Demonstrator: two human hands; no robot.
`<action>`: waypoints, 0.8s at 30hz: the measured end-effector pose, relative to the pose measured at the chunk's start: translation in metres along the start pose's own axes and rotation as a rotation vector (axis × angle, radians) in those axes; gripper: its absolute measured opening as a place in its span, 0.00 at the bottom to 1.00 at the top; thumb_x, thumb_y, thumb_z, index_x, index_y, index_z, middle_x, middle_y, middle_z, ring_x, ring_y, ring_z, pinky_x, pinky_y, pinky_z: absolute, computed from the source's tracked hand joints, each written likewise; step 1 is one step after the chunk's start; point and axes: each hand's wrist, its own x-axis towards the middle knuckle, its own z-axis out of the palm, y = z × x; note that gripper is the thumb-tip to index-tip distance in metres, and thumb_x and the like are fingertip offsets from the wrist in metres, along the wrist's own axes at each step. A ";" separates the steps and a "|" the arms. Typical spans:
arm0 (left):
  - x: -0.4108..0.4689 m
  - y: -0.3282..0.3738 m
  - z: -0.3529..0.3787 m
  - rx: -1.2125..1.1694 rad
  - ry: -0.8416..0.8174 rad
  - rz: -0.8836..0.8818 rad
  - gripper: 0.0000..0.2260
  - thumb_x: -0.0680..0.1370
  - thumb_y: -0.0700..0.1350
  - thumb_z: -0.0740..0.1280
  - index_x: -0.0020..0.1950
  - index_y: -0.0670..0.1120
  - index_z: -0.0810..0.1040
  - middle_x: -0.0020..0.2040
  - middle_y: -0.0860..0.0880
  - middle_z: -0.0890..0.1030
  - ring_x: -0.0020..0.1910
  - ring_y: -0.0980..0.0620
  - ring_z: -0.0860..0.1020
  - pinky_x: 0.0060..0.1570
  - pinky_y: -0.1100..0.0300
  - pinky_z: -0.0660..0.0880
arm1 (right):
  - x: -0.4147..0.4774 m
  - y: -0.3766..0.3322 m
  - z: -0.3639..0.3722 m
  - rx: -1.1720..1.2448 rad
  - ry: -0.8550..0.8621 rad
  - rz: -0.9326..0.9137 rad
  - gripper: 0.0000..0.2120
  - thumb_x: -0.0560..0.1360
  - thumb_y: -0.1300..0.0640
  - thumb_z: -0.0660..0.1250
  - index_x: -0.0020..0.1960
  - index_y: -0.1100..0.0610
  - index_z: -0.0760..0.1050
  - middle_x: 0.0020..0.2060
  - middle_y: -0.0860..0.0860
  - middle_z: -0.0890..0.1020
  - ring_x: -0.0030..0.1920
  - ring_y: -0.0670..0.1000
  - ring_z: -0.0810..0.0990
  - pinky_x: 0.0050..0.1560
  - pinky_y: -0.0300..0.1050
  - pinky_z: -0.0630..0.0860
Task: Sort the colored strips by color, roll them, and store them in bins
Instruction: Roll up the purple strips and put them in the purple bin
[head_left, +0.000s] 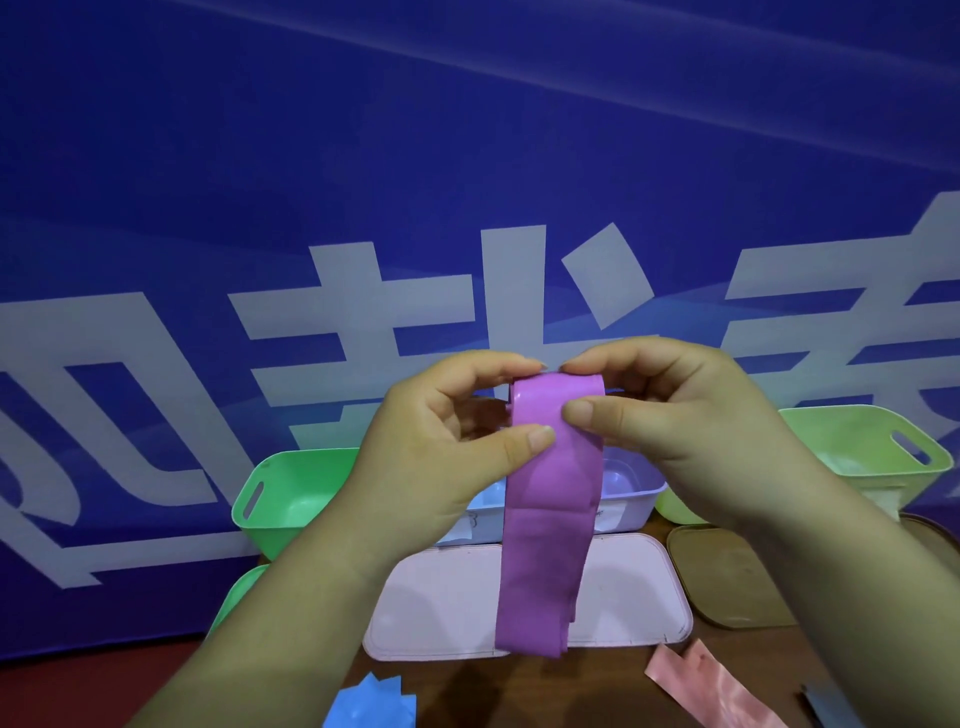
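A purple strip (540, 551) hangs in the air in front of me, its top end curled into a small roll. My left hand (447, 441) pinches the roll's left side with thumb and fingers. My right hand (670, 415) pinches its right side the same way. The strip's loose tail drops down over a pink lid (441, 603). Behind the hands stand a green bin (291, 493), a pale lilac bin (628, 493) and a light green bin (872, 457). A blue strip (371, 704) and a pink strip (711, 686) lie on the brown table.
A brown lid (727, 577) lies right of the pink lid. A green lid edge (236, 597) shows at the left. A blue banner with white characters (363, 208) forms the backdrop close behind the bins.
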 end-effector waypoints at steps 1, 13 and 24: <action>0.000 0.000 -0.001 0.003 0.003 0.011 0.17 0.70 0.32 0.75 0.57 0.46 0.82 0.55 0.47 0.84 0.51 0.40 0.82 0.50 0.47 0.83 | 0.001 0.001 0.000 0.045 -0.010 0.030 0.11 0.66 0.65 0.75 0.45 0.53 0.84 0.40 0.51 0.86 0.40 0.49 0.85 0.40 0.38 0.80; -0.001 -0.001 0.000 -0.033 0.069 0.036 0.16 0.68 0.30 0.75 0.53 0.44 0.83 0.49 0.44 0.85 0.46 0.44 0.84 0.46 0.58 0.82 | 0.003 0.005 -0.002 0.122 -0.101 0.120 0.14 0.60 0.55 0.76 0.45 0.51 0.85 0.44 0.53 0.86 0.44 0.53 0.85 0.44 0.44 0.81; 0.002 0.001 0.001 -0.136 0.117 -0.088 0.18 0.61 0.42 0.76 0.50 0.48 0.85 0.47 0.45 0.87 0.47 0.47 0.85 0.49 0.54 0.83 | -0.003 0.008 -0.004 -0.140 -0.085 -0.166 0.16 0.65 0.56 0.77 0.51 0.46 0.81 0.49 0.51 0.84 0.44 0.62 0.84 0.47 0.57 0.83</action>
